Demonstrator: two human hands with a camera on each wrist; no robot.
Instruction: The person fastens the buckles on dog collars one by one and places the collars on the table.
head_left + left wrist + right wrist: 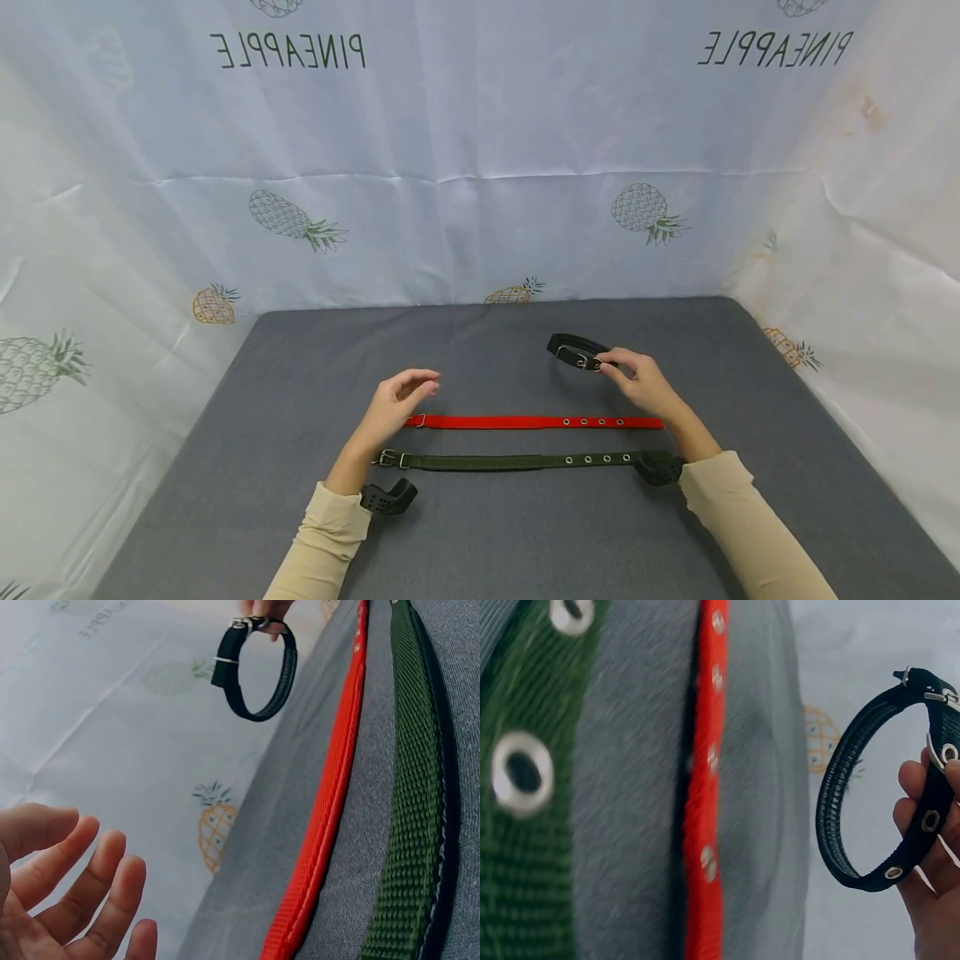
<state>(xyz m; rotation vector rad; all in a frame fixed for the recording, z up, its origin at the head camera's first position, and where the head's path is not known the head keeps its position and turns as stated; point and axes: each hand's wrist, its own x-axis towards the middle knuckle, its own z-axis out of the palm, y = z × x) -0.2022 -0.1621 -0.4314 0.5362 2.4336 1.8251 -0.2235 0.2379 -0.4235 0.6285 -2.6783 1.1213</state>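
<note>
My right hand (640,382) pinches a black collar (567,356) near its metal buckle and holds it up over the far part of the table. The collar is buckled into a loop, and silver eyelets show along its band in the right wrist view. My left hand (397,403) hovers with relaxed fingers and holds nothing, close to the buckle end of a red collar (487,422). That collar lies stretched out straight. Nearer to me a dark green collar (480,462) lies parallel to it, its buckle at the left and its eyelets toward the right.
The grey table (480,533) has rounded far corners. A pale curtain (450,242) printed with pineapples hangs behind it and along both sides. Black camera mounts sit at the left wrist (388,497) and the right wrist (658,469).
</note>
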